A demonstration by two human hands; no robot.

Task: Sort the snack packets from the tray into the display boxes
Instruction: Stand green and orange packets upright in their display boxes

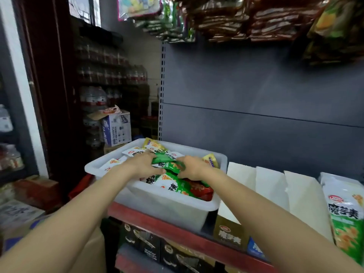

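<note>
Green snack packets [167, 161] are held between both hands above a white plastic tray [157, 201] heaped with snack packets, set on a red-edged shelf [177, 233]. The left hand [143, 164] has its grip closed on the green packets from one side, the right hand [192, 167] from the other. Open display boxes [275, 190] stand just beside the tray, the farthest already holding green-and-white packets [343, 211].

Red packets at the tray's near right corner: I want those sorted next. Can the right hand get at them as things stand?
Probably yes. The right hand sits just behind the red packets, whose tops lie uncovered, but it is already gripping green packets.
</note>
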